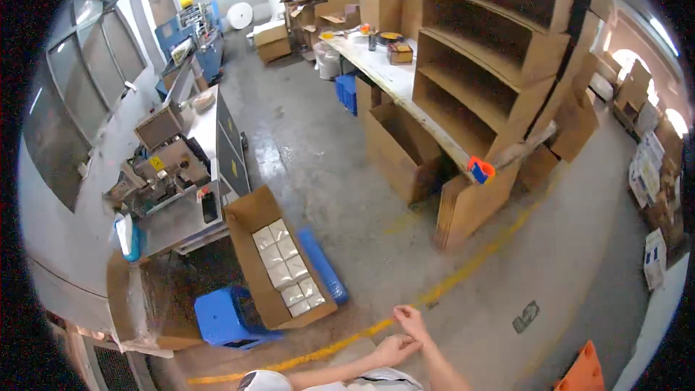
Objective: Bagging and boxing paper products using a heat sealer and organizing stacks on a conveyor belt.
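Your left hand (394, 350) is loosely curled and your right hand (410, 316) is closed, touching each other, both holding nothing. Open box (279, 268) of white packets sits at 10 o'clock, well apart. Between steps, I'd judge; next needs a reach left.

Left hand (394, 350) and right hand (410, 321) apparently touch, fingers loosely curled.
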Demonstrator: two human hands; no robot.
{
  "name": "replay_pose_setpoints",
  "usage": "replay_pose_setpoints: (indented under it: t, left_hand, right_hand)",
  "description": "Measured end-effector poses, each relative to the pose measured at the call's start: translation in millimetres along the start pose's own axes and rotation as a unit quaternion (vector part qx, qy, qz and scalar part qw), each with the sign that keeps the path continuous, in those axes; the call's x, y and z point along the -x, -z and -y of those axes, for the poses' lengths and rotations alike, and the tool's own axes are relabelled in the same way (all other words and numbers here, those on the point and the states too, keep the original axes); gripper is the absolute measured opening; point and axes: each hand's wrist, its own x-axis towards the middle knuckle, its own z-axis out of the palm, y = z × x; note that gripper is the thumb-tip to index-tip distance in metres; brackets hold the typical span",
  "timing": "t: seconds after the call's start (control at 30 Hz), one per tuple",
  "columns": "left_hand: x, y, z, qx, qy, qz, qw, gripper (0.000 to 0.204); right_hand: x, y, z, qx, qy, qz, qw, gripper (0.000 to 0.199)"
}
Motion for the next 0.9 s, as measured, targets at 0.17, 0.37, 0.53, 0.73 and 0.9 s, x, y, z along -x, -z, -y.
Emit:
replay_pose_setpoints:
  t: [0.17,0.37,0.53,0.73,0.9]
  left_hand:
    - [-113.4,95.8,11.2,-0.065,-0.015,-0.126,0.99,0.043]
    - [-253.6,246.0,31.1,-0.006,0.1,-0.151,0.983,0.039]
    - [-376.4,390.6,-45.2,0.008,0.054,-0.136,0.989,0.039]
    - [-508.5,583.2,-107.7,-0.046,-0.023,-0.205,0.977,0.033]
    - [-607.6,744.5,-106.2,-0.132,0.105,-0.216,0.962,0.033]
  right_hand:
    - [-111.6,49.2,11.7,0.054,0.027,0.029,0.998,0.03]
    - [-241.5,128.8,9.0,0.202,-0.023,0.038,0.978,0.028]
    - [-379.1,211.2,38.3,0.324,-0.106,0.024,0.94,0.028]
    - [-590.6,187.2,140.6,0.376,-0.122,-0.019,0.918,0.033]
    - [-798.6,127.3,216.8,0.0,-0.028,-0.117,0.993,0.031]
